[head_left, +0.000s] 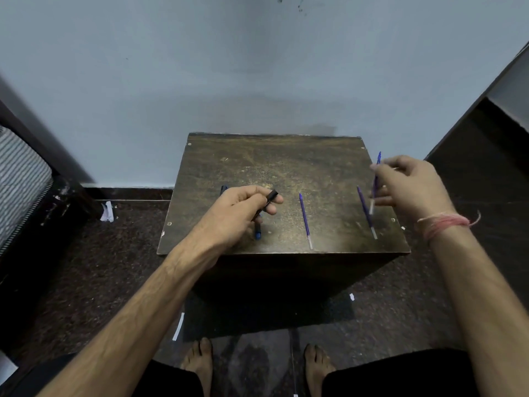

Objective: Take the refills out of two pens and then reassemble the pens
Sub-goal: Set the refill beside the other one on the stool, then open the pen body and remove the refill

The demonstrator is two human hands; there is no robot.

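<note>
My left hand [243, 207] grips a black pen barrel [267, 200] over the left part of the small wooden table [272, 161]. A blue pen piece [258, 233] shows below that hand, and another blue bit [223, 189] peeks out behind it. My right hand [409, 184] pinches a blue refill [375, 181], held nearly upright above the table's right side. Two more blue refills lie on the table: one [305, 220] in the middle and one [366, 212] toward the right edge.
The table stands against a pale blue wall. Dark furniture [486, 167] is close on the right, and a striped cushion [20, 181] on dark furniture on the left. Paper scraps [107, 212] lie on the dark floor. My bare feet [200, 365] are below the table.
</note>
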